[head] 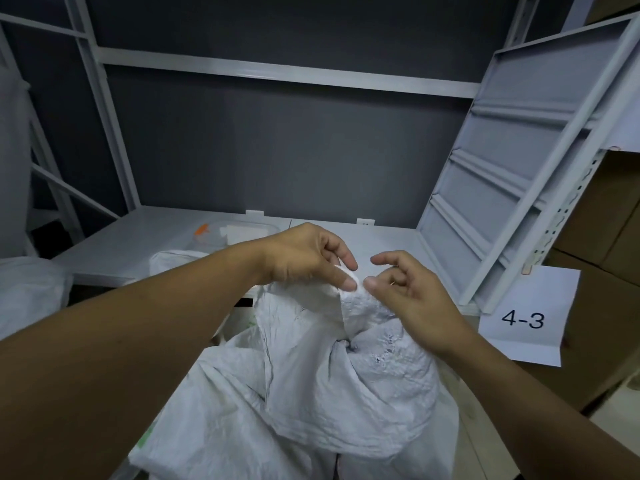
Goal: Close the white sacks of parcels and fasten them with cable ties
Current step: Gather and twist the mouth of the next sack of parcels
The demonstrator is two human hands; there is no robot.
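Directly ahead in the head view, the white sack point(346, 393) stands bunched and crumpled, its body filling the 6 o'clock part of the picture and its gathered mouth point(332, 299) rising to the centre. The left hand point(304, 258) comes in from 8 o'clock and pinches the top edge of that mouth between thumb and curled fingers, so the fabric hangs below the grip toward 6 o'clock. The right hand point(412, 292) reaches in from 4 o'clock, just beside the left at its 3 o'clock. Its fingers are curled and its thumb tip touches the sack's edge, but whether it truly grips anything cannot be told. At 10 o'clock of the hands, a clear plastic tub point(235, 233) with something orange at its left edge sits on the grey shelf point(121, 247). At 3 o'clock a paper label point(523, 320) reading 4-3 hangs on cardboard boxes point(606, 220), and a grey metal panel point(519, 161) leans at 2 o'clock. A second white sack point(27, 289) lies at 9 o'clock.
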